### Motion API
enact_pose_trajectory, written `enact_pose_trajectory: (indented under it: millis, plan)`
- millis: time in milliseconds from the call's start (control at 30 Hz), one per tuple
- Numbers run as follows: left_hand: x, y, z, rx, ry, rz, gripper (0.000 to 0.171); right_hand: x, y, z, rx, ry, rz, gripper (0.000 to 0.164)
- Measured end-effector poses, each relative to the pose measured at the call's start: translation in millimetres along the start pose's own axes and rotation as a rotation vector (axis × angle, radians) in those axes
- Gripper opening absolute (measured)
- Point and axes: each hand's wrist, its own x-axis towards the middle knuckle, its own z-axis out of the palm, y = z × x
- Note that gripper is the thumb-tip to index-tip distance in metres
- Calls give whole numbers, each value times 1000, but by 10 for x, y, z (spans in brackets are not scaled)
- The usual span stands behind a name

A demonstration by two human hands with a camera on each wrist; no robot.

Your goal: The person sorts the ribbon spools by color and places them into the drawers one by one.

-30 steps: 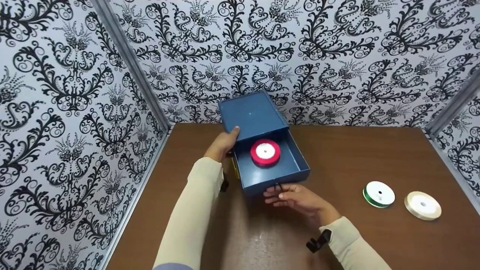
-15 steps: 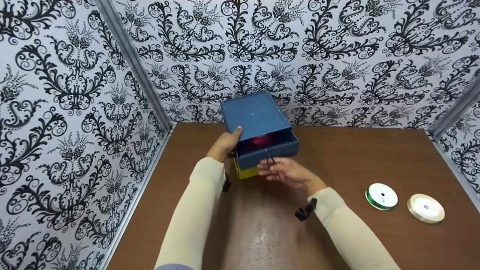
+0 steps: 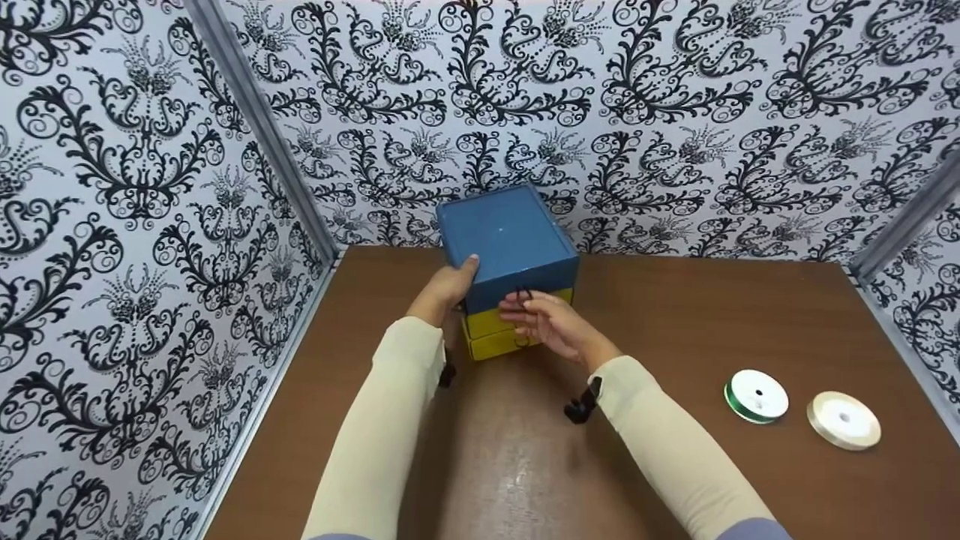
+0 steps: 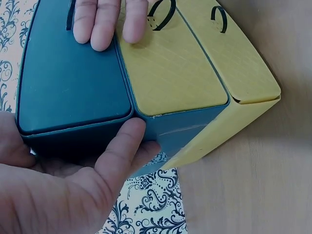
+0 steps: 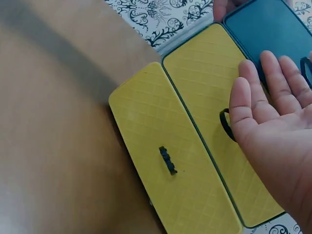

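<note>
A small drawer box (image 3: 502, 229) with a blue top stands against the back wall. Its upper drawer (image 4: 73, 78) has a blue front; below are two yellow drawer fronts (image 5: 204, 87), all flush. My left hand (image 3: 446, 283) grips the box's left side, thumb on the top edge and fingers along the side. My right hand (image 3: 553, 326) is at the blue front, pinching its black loop pull (image 3: 523, 295) by the thumb, the other fingers extended over the upper yellow front. The red ribbon spool is hidden inside the blue drawer.
On the brown table (image 3: 675, 315), to the right, lie a green ribbon spool (image 3: 757, 395) and a cream ribbon spool (image 3: 844, 420), side by side. Patterned walls (image 3: 675, 135) border the table at the back and sides.
The blue drawer, pulled far out with a red ribbon spool in it, has slid back into the box. My right hand has moved away from me with it; the left hand stays put.
</note>
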Motion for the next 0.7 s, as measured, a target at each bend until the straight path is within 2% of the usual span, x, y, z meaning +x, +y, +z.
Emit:
enact_pose_trajectory:
  millis: [100, 200, 333, 400, 500, 700]
  plan:
    - [-4, -14, -21, -4, -1, 13, 74, -61, 81, -54, 31, 16, -47, 33]
    - [-16, -28, -33, -24, -15, 15, 75, -122, 163, -164, 63, 136, -47, 28]
    - [-26, -22, -17, -49, -13, 7, 74, -147, 217, -338, 34, 308, 30, 27]
    - [-27, -16, -10, -56, -8, 4, 73, -139, 242, -390, 17, 337, 90, 31]
    - [-33, -5, -5, -71, -14, 10, 73, -116, 277, -402, -8, 311, 172, 39]
    - [-31, -12, 3, -63, -17, 8, 73, -6, 354, -263, -30, 134, 245, 49]
